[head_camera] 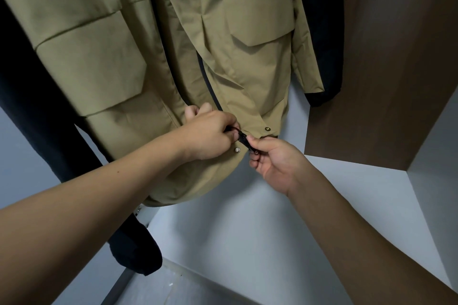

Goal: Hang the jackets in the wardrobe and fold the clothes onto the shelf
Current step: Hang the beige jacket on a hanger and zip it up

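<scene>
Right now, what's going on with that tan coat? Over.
Left hand grips the tan coat hem. Right hand pinches the zipper. Coat hangs among dark garments. Nothing in the way.

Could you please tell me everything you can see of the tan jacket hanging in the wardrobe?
The tan jacket hangs upright in the wardrobe, front toward the camera, between dark garments. It looks like smooth woven cloth, with large flap pockets, metal snaps near the hem and a dark zipper at the open front. The left hand grips the hem by the zipper's bottom; the right hand pinches the zipper end.
</scene>
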